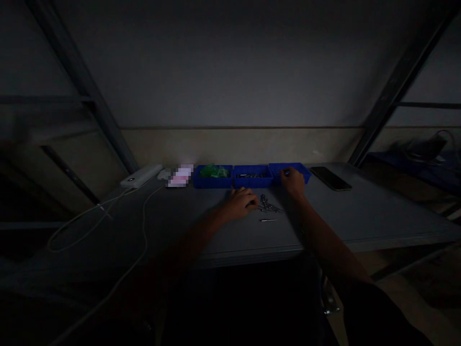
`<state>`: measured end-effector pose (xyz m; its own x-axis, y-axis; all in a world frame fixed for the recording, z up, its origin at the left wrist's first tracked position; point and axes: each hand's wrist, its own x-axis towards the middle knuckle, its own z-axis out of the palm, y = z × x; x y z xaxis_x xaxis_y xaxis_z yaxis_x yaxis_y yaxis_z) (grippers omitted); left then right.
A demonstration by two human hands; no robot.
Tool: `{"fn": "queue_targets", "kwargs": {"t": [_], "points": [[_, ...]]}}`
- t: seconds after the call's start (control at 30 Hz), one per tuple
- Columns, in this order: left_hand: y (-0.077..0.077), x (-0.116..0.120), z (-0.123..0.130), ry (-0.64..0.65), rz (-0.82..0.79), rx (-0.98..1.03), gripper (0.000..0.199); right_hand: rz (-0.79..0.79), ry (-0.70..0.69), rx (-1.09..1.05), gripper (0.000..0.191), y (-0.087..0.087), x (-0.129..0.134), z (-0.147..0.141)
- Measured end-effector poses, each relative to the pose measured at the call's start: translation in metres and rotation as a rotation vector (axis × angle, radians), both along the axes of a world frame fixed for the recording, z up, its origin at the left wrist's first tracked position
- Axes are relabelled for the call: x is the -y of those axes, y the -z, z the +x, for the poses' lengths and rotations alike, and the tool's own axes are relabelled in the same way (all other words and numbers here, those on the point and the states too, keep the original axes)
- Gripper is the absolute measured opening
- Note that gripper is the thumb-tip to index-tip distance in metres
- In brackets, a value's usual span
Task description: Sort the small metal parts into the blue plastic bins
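Observation:
My left hand (pixel 240 203) rests low over the grey table, fingers curled, at the left edge of a small pile of thin metal pins (pixel 268 205). Whatever its fingertips may hold is too dark to make out. Closer to me, a single metal pin (pixel 268 220) lies apart from the pile. My right hand (pixel 293 182) is closed over the front of the right blue bin (pixel 305 174); a small dark spot shows at its fingers, too unclear to name. The middle blue bin (pixel 253 182) contains several metal pieces (pixel 254 176).
Green plastic (pixel 214 170) fills the left blue bin (pixel 212 183). A dark phone (pixel 330 178) lies at right; a lit phone (pixel 180 176) and a white power strip (pixel 141 176) with cables are at left. Metal posts and a wall border the table (pixel 216 240).

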<state>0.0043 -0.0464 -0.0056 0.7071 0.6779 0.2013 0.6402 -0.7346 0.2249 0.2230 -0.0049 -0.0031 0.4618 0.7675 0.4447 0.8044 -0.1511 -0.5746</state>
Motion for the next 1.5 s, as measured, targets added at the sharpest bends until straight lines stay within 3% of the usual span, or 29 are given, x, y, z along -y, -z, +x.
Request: {"fn": "queue_targets", "kwargs": {"t": [0.13,0.23,0.33,0.43,0.5,0.63,0.87,1.23,1.5], "points": [[0.001,0.003,0.003,0.007,0.028,-0.033,0.016,0.106,-0.171,-0.028,0.040,-0.009,0.005,-0.015],[0.002,0.001,0.004,-0.006,0.054,-0.028,0.015,0.154,-0.407,-0.068,0.039,-0.014,0.014,-0.033],[0.000,-0.008,-0.001,-0.067,0.035,0.089,0.016,0.131,-0.636,-0.080,0.039,-0.015,0.022,-0.051],[-0.002,-0.017,-0.009,-0.095,0.006,0.262,0.014,0.080,-0.751,-0.070,0.038,-0.013,0.026,-0.059],[-0.002,-0.020,-0.013,-0.065,0.005,0.290,0.012,0.061,-0.771,-0.059,0.037,-0.011,0.026,-0.060],[0.001,-0.018,-0.012,-0.014,0.021,0.125,0.023,0.059,-0.756,-0.055,0.035,-0.011,0.025,-0.057],[0.003,-0.016,-0.006,-0.064,-0.006,-0.008,0.016,-0.003,-0.781,-0.035,0.034,-0.011,0.026,-0.058],[-0.005,-0.033,-0.024,-0.227,0.002,0.501,0.015,-0.047,-0.986,-0.049,0.014,-0.008,0.027,-0.061],[-0.002,-0.028,-0.018,-0.187,-0.024,0.615,0.009,0.036,-0.931,-0.014,0.019,-0.007,0.024,-0.061]]}}
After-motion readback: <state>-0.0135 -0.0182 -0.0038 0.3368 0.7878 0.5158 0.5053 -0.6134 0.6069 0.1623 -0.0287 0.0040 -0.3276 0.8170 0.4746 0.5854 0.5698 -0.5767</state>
